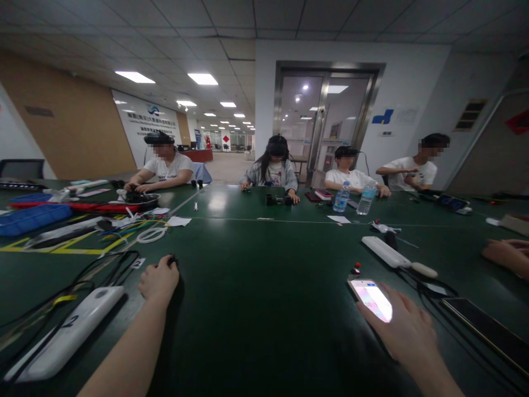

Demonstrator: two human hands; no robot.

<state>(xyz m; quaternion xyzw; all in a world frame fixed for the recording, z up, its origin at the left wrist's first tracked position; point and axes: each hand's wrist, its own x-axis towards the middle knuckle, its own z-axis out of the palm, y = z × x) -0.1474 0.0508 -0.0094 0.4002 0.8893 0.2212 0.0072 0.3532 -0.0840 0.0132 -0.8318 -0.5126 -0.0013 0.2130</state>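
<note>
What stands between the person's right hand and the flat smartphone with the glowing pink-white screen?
Nothing visible: the right hand reaches directly onto the smartphone, its fingers lying over the phone's lower right corner.

A smartphone [371, 300] is recorded lying flat, face up, its screen lit; a small black item [172, 261] is noted, its form indistinct.

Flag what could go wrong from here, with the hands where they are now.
The right hand lies over the lit smartphone, so a careless slide might push it into the small red-topped part just beyond. The left hand is at a small black item, and the thin black cable loops nearby could snag if that hand sweeps sideways.
</note>
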